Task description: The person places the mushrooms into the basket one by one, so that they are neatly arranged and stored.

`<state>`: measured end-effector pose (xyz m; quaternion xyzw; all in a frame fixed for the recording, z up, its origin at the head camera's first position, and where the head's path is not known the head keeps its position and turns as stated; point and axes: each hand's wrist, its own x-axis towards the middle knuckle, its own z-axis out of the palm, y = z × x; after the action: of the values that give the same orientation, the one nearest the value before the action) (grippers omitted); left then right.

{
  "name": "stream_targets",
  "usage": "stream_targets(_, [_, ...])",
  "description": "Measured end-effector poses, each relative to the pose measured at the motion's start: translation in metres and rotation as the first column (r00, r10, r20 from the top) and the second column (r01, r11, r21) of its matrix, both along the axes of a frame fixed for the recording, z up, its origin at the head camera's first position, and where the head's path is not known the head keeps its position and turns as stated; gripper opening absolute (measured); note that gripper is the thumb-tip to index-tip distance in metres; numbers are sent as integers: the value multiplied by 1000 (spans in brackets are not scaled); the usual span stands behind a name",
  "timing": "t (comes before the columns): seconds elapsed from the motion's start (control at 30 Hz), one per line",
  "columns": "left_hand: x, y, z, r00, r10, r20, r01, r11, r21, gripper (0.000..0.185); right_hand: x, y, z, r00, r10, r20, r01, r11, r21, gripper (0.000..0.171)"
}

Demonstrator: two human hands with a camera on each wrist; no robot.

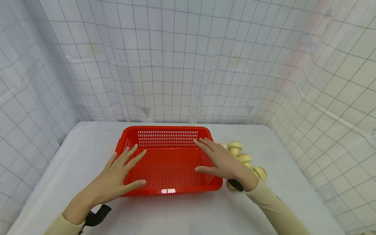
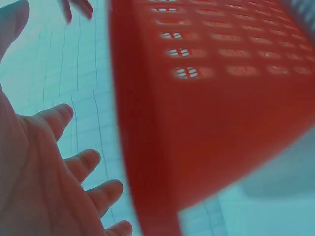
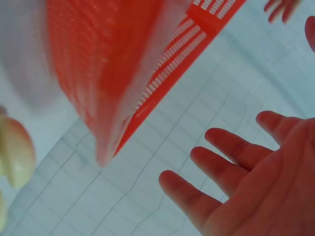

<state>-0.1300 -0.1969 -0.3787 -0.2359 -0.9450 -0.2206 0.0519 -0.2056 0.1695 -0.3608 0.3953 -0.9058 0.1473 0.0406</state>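
A red perforated plastic basket stands empty on the white table. My left hand hovers over its left rim with the fingers spread flat and holding nothing. My right hand is spread the same way above the right rim. The left wrist view shows the basket wall close beside my spread left hand's fingers. In the right wrist view the basket corner is beside my right hand's fingers. Several pale yellow-green mushroom-shaped toys lie just right of the basket.
A white table sits inside a booth of white grid-patterned sheeting on the back and both sides. One of the pale toys shows at the left edge of the right wrist view.
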Motion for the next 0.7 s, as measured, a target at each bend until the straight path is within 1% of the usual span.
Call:
stream_targets(0.13, [8,-10,-11,998,69,-7,-69,997,32,86,3,19,-3,997,-69,22,71,993,-97,84])
stream_targets(0.23, [13,-14,-21,993,118,-4,-117,991,62,85,5,33,-7,991,-122,48,128,978,-163,82])
stream_targets(0.37, [19,-13,-33,987,161,-20,-158,983,94,83,10,52,-18,981,-178,82,193,948,-253,78])
stream_targets(0.5, [21,-13,-41,979,192,-71,-183,976,119,82,17,68,-32,966,-227,121,254,916,-310,76])
stream_targets(0.6, [22,-15,-46,971,229,-73,-216,964,158,85,24,78,-40,948,-277,155,314,889,-334,75])
stream_targets(0.7, [24,-18,-52,961,272,-53,-256,943,211,87,31,87,-48,931,-317,179,361,867,-343,75])
